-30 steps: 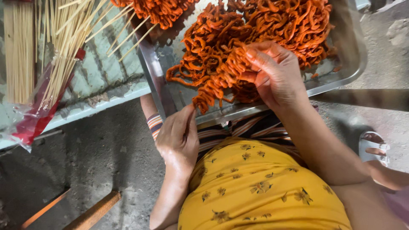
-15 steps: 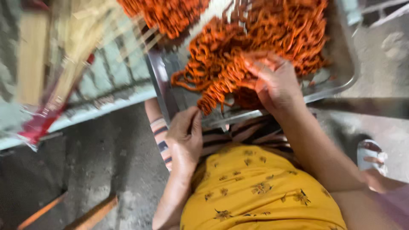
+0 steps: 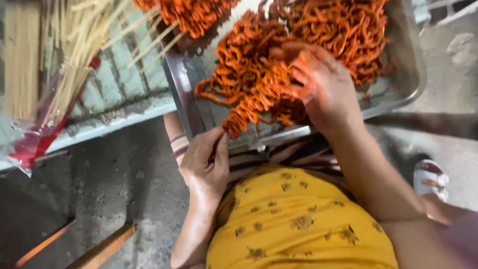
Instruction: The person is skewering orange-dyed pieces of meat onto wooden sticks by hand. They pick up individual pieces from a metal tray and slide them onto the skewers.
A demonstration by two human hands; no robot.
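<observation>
A steel tray (image 3: 406,87) rests on my lap, heaped with orange curly strips (image 3: 259,84). My right hand (image 3: 321,82) lies in the heap near the tray's front edge, fingers curled around a clump of the strips. My left hand (image 3: 204,164) sits lower, at the tray's near corner, with its fingertips touching the rim; whether they pinch anything is hidden. I wear a yellow patterned top (image 3: 298,224).
A bundle of thin bamboo skewers (image 3: 64,55) in a clear and red plastic bag lies on a pale board at the left. More orange strips (image 3: 191,15) sit at the top. Grey concrete floor, wooden sticks (image 3: 99,249) lower left, a sandalled foot (image 3: 430,177) right.
My right hand has shifted slightly within the heap, closing on a clump. My left hand has risen from my lap to the tray's near corner.
</observation>
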